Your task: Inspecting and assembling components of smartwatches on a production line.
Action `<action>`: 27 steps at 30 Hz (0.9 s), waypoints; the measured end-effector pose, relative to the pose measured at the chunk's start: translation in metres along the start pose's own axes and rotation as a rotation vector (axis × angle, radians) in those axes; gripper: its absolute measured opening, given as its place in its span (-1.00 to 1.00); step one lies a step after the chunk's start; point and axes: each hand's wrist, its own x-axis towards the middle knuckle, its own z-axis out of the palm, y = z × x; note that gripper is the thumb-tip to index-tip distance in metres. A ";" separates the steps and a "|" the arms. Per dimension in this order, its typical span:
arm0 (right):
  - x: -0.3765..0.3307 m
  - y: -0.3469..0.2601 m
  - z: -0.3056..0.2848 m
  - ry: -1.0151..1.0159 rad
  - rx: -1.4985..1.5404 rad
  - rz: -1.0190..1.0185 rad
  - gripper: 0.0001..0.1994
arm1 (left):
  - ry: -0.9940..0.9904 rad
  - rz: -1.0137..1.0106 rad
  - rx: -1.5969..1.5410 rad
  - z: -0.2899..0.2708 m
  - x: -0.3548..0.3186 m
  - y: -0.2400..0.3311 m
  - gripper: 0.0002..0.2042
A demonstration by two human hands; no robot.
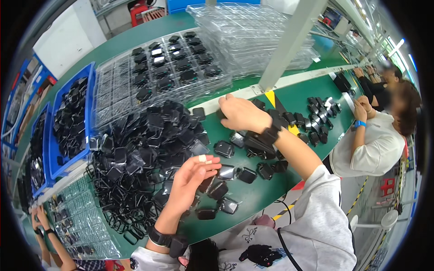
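My left hand [186, 183] hovers beside a big heap of small black squarish cases [158, 135]. Its fingers are stretched out and apart from the thumb, with white covers on fingertips; nothing shows in it. Close to those fingers lies a case with a shiny grey face [227, 171]. Further off, my right hand [244, 114] is bent down at the heap's right edge, near a flat dark piece [198, 113]. Its fingers are curled, and a dark edge shows under them; what they hold is mostly hidden. Several loose black cases [224, 148] lie below that hand.
A clear tray [113, 86] partly filled with black cases stands behind the heap, beside stacked clear trays [253, 40]. Blue bins [91, 95] of black parts are on the left. A pale metal post [294, 40] rises from the green table [271, 194]. Co-workers sit right [370, 149] and lower left.
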 end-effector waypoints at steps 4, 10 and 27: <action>-0.033 -0.033 -0.012 0.029 0.461 -0.524 -0.56 | 0.032 -0.036 -0.159 -0.013 0.000 0.010 -0.50; -0.056 -0.079 -0.014 0.159 0.551 -0.418 -0.45 | 0.130 0.185 -0.051 -0.033 -0.004 0.033 -0.58; -0.040 -0.086 0.020 0.509 0.408 -0.657 -0.83 | 0.052 0.015 -0.088 -0.030 -0.010 0.028 -0.58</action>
